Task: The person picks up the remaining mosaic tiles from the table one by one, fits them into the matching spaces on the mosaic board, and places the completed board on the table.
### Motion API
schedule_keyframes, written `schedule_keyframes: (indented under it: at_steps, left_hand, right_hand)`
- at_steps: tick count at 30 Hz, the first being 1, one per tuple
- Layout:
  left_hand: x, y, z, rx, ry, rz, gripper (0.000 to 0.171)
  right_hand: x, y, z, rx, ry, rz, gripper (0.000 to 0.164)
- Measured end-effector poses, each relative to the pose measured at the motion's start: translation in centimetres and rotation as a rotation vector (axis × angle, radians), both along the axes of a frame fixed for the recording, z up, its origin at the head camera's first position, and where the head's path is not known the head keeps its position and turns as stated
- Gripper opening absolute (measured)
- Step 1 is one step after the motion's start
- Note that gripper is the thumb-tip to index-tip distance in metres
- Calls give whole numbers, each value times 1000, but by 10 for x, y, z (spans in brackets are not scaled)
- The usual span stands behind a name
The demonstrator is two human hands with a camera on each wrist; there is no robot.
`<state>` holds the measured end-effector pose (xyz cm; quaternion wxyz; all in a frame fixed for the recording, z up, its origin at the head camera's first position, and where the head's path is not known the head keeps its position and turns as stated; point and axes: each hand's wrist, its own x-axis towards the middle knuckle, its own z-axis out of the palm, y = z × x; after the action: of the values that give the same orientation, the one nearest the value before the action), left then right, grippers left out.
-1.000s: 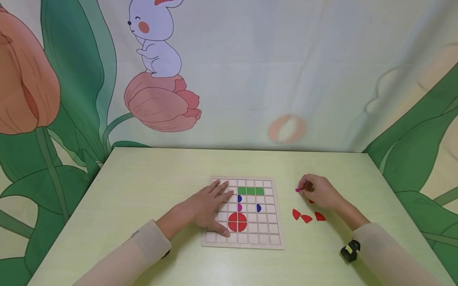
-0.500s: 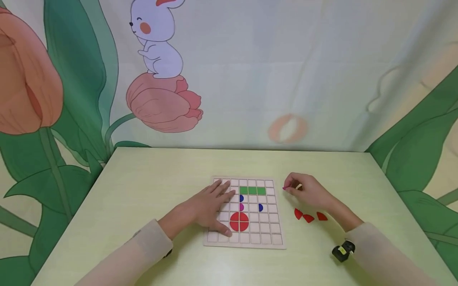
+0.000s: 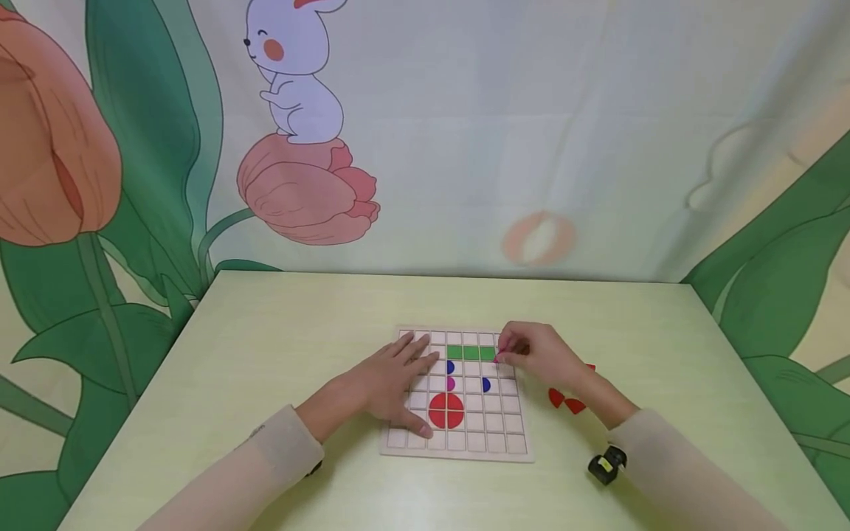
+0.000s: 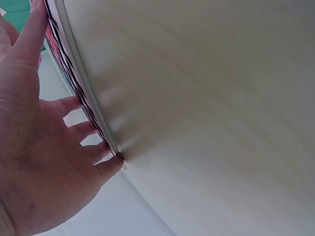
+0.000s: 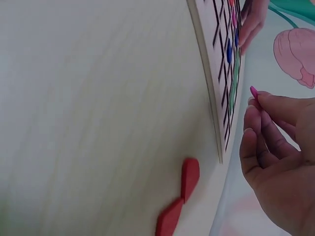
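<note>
A pale wooden grid board (image 3: 494,424) lies on the table. My left hand (image 3: 392,383) rests spread over its left side, fingers straight, hiding some cells. Thumb and index finger of my right hand (image 3: 541,355) pinch a small magenta piece (image 5: 253,92) above the board's upper right, by the row of green squares (image 3: 471,352). A blue half-circle (image 3: 450,367), a magenta half-circle (image 3: 451,384) and another blue half-circle (image 3: 486,385) sit in cells. Lower down, red quarter-circles (image 3: 438,403) form a full disc.
Loose red quarter-circle pieces (image 3: 555,398) lie on the table (image 3: 319,317) right of the board, partly covered by the right forearm. A black wrist device (image 3: 607,464) hangs at the right sleeve. Behind the table is a curtain (image 3: 432,147) printed with a rabbit and tulips.
My right hand has moved left from beside the loose red pieces to the board's upper right, carrying the magenta piece. The left hand has stayed in place on the board.
</note>
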<state>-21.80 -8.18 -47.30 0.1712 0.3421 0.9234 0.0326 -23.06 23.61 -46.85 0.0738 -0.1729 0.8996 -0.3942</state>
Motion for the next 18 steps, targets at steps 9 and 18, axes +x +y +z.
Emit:
schedule_keyframes:
  at_steps: [9,18]
  left_hand:
    - [0,-1,4,19,-11,8,129]
    - [0,1,3,13,-4,5,128]
  right_hand:
    - [-3,-19,-4,39,9,33,7]
    - [-2,-20,-8,72,7,72,8]
